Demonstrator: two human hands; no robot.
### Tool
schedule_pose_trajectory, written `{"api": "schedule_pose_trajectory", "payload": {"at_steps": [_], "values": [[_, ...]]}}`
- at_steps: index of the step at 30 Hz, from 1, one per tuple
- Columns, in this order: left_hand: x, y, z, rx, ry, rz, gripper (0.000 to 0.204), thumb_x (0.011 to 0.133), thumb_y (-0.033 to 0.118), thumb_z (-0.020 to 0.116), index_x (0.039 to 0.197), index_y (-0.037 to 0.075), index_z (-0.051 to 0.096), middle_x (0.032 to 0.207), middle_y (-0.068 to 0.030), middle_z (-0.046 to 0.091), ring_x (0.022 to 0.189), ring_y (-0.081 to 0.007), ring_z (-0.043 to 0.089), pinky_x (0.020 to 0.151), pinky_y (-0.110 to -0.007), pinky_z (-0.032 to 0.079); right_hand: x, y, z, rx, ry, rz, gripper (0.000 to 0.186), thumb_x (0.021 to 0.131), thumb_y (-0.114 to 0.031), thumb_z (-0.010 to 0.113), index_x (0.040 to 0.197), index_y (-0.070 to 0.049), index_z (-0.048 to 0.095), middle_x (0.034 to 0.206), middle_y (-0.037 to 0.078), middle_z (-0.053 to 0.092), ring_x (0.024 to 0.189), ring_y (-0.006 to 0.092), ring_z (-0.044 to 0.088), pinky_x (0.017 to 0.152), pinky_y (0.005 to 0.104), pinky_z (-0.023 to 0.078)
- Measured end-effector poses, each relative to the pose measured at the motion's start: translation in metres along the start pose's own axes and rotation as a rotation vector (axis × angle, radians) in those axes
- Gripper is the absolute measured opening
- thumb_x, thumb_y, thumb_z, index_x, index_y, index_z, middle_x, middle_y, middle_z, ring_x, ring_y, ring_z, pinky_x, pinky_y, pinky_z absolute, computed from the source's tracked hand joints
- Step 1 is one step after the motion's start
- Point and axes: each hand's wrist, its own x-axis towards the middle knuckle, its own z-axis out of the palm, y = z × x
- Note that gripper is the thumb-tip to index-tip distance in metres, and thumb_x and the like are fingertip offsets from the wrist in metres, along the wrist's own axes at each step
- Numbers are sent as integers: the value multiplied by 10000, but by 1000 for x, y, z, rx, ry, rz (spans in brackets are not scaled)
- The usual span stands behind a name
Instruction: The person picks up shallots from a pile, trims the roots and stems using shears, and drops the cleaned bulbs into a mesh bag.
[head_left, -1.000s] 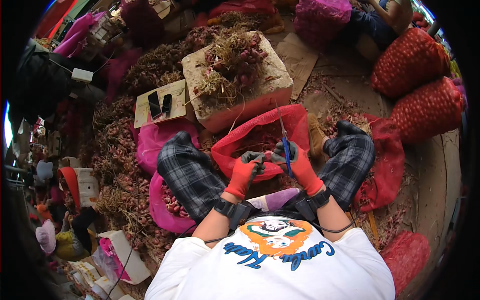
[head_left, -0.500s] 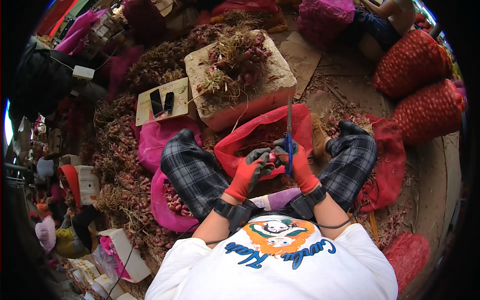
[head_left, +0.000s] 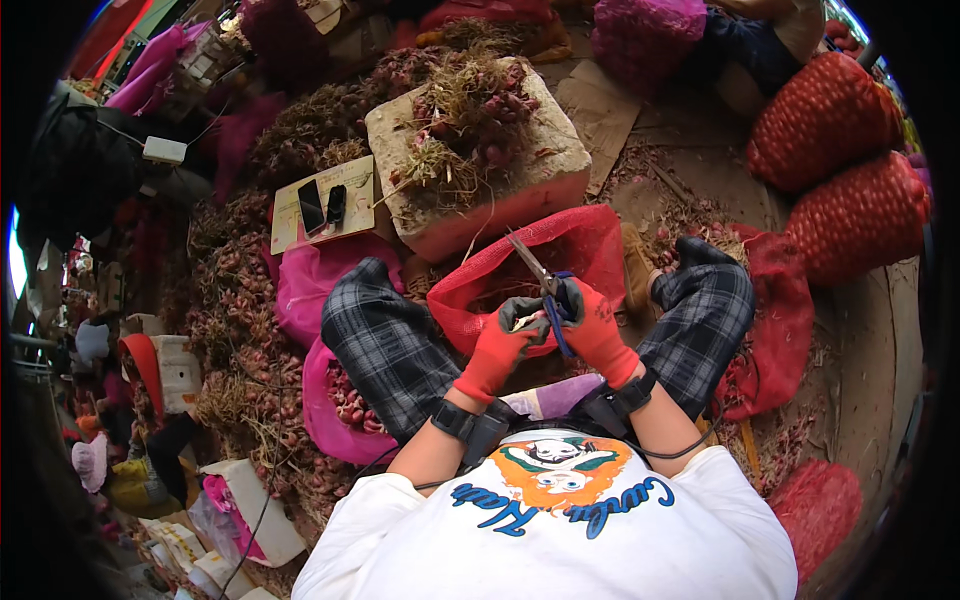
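Both my hands wear gloves, red with dark grey palms and fingers, and they meet above an open red mesh bag (head_left: 592, 232) between my knees. In my right hand (head_left: 592, 322) are blue-handled scissors (head_left: 541, 272), their blades slightly apart and pointing forward and left. My left hand (head_left: 508, 338) is closed around a small shallot (head_left: 527, 319), mostly hidden, with only a pale bit showing beside the scissors. Ahead of the bag, a bunch of dried shallots (head_left: 478, 118) with straw-like tops lies on a pale foam block (head_left: 540, 175).
A phone (head_left: 311, 206) and a small black device (head_left: 336, 205) lie on a board left of the block. Heaped shallots (head_left: 235, 300) and a pink mesh bag (head_left: 322, 405) are at my left. Full red sacks (head_left: 855, 220) stand at the right; another person (head_left: 745, 55) sits far right.
The scissors have swung from pointing straight ahead to pointing forward-left, and their blades have parted. The pink bulb seen between my hands now shows only a pale bit in my left hand.
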Motion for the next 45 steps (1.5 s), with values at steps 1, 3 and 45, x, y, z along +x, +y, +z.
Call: {"api": "schedule_pose_trajectory", "payload": {"at_steps": [1, 3, 45], "values": [[0, 1, 0, -165, -38, -18, 321, 806, -9, 595, 1122, -7, 535, 918, -25, 591, 794, -86, 550, 714, -215, 455, 0, 2, 2, 1, 4, 2, 282, 766, -28, 660, 1029, -28, 557, 915, 52, 630, 811, 132, 604, 738, 277, 495], [0, 2, 1, -327, -78, -39, 318, 825, 21, 599, 1133, 0, 525, 933, -24, 588, 800, -85, 549, 711, -209, 451, -1, 6, 6, 598, 60, 353, 267, 773, -56, 669, 1018, -40, 561, 881, 40, 627, 785, 120, 600, 687, 272, 501], [7, -11, -14, -325, 233, -41, 313, 889, 129, 598, 1168, 27, 497, 1014, -62, 596, 864, -118, 595, 769, -223, 498, -54, -7, -13, -527, -26, 117, 468, 706, -490, 702, 936, -106, 564, 847, 108, 574, 769, 306, 594, 665, 395, 464]]}}
